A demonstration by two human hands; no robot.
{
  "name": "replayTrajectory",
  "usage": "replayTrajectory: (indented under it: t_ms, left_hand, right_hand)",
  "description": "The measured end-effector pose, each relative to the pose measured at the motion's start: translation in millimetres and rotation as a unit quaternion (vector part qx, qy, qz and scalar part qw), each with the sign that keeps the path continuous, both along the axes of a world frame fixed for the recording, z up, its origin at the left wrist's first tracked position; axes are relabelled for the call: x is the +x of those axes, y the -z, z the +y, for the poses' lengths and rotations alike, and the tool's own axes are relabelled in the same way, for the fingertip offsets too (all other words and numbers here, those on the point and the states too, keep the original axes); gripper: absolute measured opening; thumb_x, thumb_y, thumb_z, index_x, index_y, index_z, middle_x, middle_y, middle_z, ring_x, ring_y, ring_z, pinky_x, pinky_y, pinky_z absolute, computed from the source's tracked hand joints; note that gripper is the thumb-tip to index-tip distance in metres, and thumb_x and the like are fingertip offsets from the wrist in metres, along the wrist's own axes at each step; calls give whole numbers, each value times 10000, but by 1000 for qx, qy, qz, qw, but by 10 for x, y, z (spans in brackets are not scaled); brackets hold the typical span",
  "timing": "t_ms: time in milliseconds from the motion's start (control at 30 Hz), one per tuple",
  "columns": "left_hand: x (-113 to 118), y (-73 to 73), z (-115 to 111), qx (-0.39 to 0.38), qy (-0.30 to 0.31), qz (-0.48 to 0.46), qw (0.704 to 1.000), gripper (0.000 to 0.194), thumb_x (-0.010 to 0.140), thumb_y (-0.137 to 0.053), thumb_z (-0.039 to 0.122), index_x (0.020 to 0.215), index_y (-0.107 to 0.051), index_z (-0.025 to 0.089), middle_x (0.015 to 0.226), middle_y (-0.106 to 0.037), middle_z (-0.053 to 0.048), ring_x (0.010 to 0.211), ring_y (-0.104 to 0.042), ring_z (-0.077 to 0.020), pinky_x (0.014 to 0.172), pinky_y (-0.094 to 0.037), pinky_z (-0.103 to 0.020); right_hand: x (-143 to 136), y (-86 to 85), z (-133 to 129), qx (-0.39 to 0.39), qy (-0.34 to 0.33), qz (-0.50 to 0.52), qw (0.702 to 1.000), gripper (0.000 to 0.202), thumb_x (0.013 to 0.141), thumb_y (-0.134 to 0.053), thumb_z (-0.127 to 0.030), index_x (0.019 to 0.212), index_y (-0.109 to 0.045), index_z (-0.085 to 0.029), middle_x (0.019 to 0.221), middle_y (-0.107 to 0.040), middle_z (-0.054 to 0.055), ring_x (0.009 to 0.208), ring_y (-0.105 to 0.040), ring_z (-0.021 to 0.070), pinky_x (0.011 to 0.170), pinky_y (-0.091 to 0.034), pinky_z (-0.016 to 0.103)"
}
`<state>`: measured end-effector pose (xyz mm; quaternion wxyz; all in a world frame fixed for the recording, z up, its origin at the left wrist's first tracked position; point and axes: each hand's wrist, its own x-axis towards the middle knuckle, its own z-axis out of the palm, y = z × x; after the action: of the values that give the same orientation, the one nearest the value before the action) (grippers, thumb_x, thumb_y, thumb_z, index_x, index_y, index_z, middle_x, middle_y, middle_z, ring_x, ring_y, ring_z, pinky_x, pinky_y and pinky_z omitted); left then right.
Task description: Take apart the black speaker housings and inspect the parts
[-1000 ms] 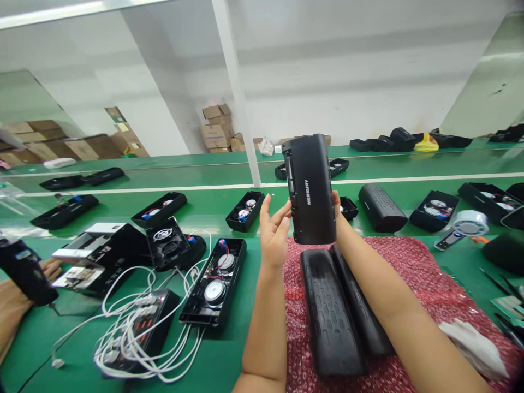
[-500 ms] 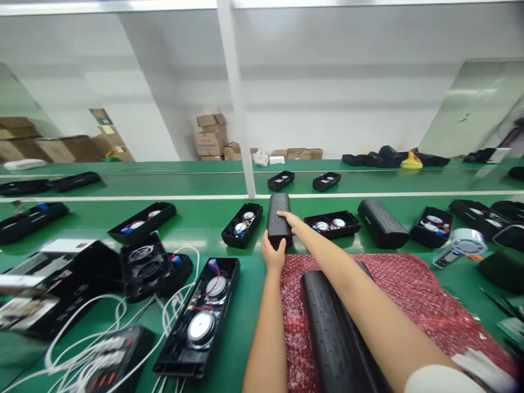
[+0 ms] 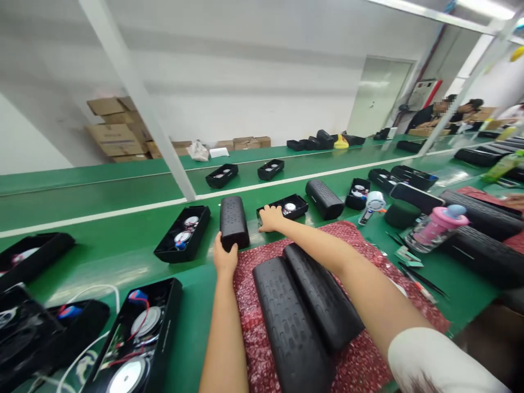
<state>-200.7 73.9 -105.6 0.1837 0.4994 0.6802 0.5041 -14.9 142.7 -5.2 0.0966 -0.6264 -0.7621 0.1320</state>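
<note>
My left hand (image 3: 226, 255) is at the near end of a black closed speaker case (image 3: 233, 218), its fingers and thumb gripping that end. To the right, my right hand (image 3: 271, 218) reaches over the left end of an open black case (image 3: 297, 207) with round silver speakers inside; the fingers are spread and curve down onto its edge. Two long black textured covers (image 3: 286, 322) lie side by side on the red bubble wrap (image 3: 256, 349) under my right forearm.
Open cases with speakers (image 3: 182, 234) stand on the green table (image 3: 118, 218), with white cables at the lower left. On the right are a silver handheld device (image 3: 373, 204), a pink-lidded bottle (image 3: 438, 226) and tweezers. People sit at the far right.
The view has turned right. My right hand has left the closed case and moved right to the open one. My left hand stays at the closed case.
</note>
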Motion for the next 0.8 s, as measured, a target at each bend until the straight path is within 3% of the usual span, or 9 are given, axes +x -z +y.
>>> replayTrajectory:
  t_ms: [167,333,467,600,700,800]
  left_hand:
    - [-11,-26,28,-5,12,16,1000,733,755,-666,273,1443,-450,145,1441,-533,-167,1327,-517,-319,1153,-385,-470]
    - [-38,11,124,-8,18,17,1000,779,747,-658,346,1456,-434,115,1445,-517,-203,1302,-536,-361,1129,-403,-512]
    - [-56,76,181,-9,31,15,999,796,744,-662,375,1465,-426,133,1443,-521,-196,1272,-563,-349,1110,-429,-492]
    - [-62,133,185,-14,40,14,999,784,752,-660,385,1467,-432,156,1423,-543,-185,1237,-590,-346,1084,-454,-490]
    - [-47,149,172,-18,48,20,998,801,758,-653,386,1487,-410,158,1421,-552,-183,1218,-603,-349,1064,-472,-486]
    - [-23,137,153,-22,55,35,998,833,760,-660,394,1511,-377,169,1447,-535,-178,1219,-604,-347,1071,-468,-484]
  right_hand:
    - [73,-9,-128,6,5,-46,999,383,949,-635,-356,1278,-587,-166,1356,-563,110,1219,-567,276,1019,-482,523]
    - [300,-364,-61,9,33,23,999,335,960,-624,-352,1229,-606,-153,1251,-619,98,1090,-634,231,921,-550,448]
    - [996,-721,-241,49,21,108,993,276,947,-644,-340,1134,-648,-136,1164,-662,77,1034,-656,218,892,-561,420]
    - [1870,-910,-802,102,-45,198,974,183,870,-639,-157,1030,-704,-98,1168,-678,79,1083,-651,218,940,-533,361]
    - [2394,-875,-1308,112,-112,234,959,114,769,-702,-188,849,-737,-115,1163,-675,97,1014,-668,217,885,-551,349]
    - [2709,-693,-1715,113,-158,236,952,96,714,-755,-225,791,-760,-167,1156,-687,90,1022,-662,232,914,-538,390]
